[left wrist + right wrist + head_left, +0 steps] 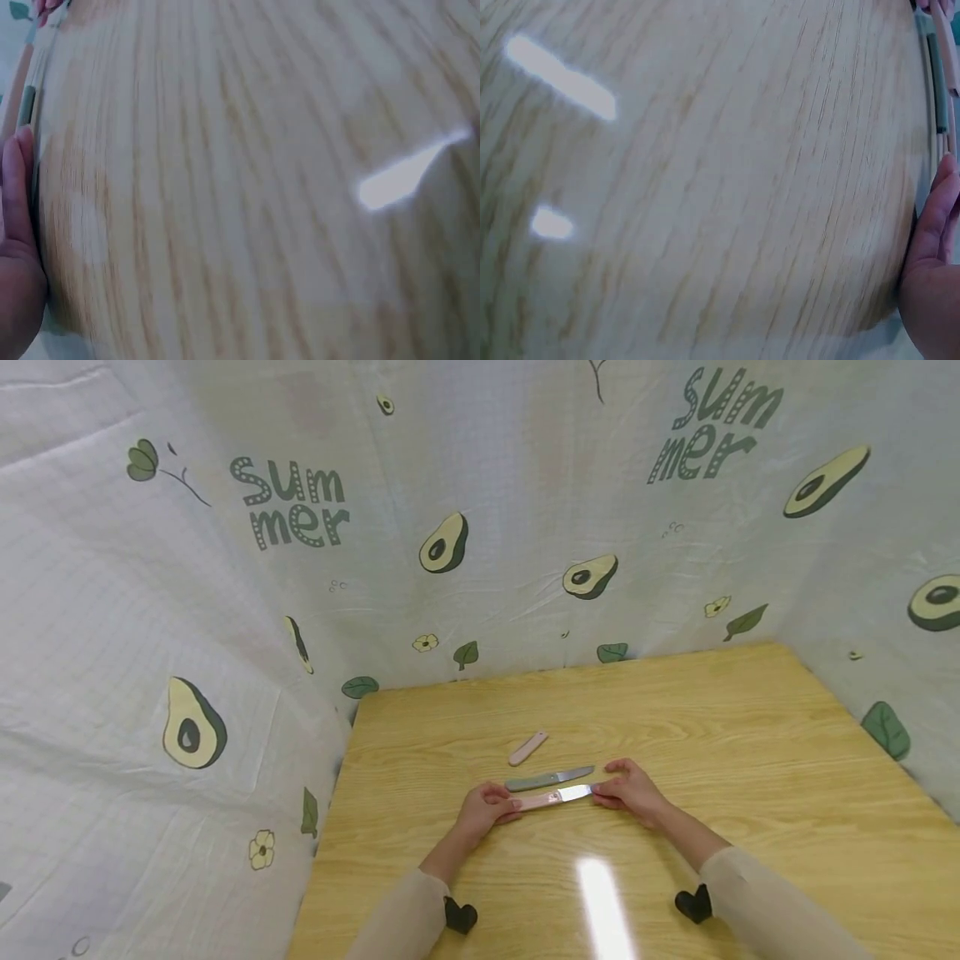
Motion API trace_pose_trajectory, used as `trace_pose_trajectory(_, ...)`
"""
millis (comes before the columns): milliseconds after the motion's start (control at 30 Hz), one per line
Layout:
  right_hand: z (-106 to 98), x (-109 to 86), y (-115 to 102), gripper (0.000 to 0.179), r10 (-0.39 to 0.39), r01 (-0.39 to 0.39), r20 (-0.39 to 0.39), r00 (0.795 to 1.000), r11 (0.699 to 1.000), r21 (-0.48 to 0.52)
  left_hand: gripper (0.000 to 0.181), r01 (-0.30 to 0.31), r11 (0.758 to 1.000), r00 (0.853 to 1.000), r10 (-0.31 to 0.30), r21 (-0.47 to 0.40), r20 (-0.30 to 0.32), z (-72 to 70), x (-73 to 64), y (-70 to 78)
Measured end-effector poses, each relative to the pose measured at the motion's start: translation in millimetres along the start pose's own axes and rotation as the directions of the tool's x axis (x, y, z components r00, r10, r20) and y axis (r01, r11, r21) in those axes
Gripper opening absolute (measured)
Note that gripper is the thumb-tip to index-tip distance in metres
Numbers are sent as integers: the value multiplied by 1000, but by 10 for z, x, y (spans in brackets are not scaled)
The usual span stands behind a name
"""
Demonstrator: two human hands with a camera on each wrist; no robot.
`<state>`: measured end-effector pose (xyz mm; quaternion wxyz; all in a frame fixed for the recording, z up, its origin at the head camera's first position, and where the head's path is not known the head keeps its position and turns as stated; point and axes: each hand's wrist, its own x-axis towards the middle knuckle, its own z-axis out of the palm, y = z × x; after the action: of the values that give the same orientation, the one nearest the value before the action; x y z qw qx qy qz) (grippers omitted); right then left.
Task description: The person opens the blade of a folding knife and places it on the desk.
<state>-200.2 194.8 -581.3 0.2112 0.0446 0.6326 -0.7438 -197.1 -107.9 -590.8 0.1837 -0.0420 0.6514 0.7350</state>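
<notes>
In the head view a pink folding knife (540, 802) with its blade out is stretched between the two hands. My left hand (482, 810) pinches the end of its handle. At the blade's tip, my right hand (632, 793) pinches with thumb and finger. Just behind lies a grey-green folding knife (531, 783), also unfolded, its blade pointing right. Farther back a second pink folding knife (528, 748) rests at a slant, no blade showing. The left wrist view has the left hand (19, 225) at its edge; the right wrist view catches the right hand (934, 240).
Everything lies on a light wooden table (420, 718). A white cloth (510, 468) printed with avocados and leaves hangs along the back and sides. Bright light reflects off the tabletop in front of the hands.
</notes>
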Motion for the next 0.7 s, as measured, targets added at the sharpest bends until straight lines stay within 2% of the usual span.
trace_pose_trajectory(167,71,16,-44,75,32,-33,-87,996,999,-9,46,-42,997,992,49,63,-119,41,-14,-40)
trace_pose_trajectory(367,99,40,-48,87,39,-43,-141,989,999,-21,62,-44,976,965,97,215,-244,103,-7,-12)
trace_pose_trajectory(467,86,45,-43,95,40,-46,-150,988,998,-34,73,-28,967,959,96,252,-265,123,2,33)
trace_pose_trajectory(700,55,46,-62,100,51,-61,-131,990,996,-71,93,11,967,972,49,255,-229,112,16,100)
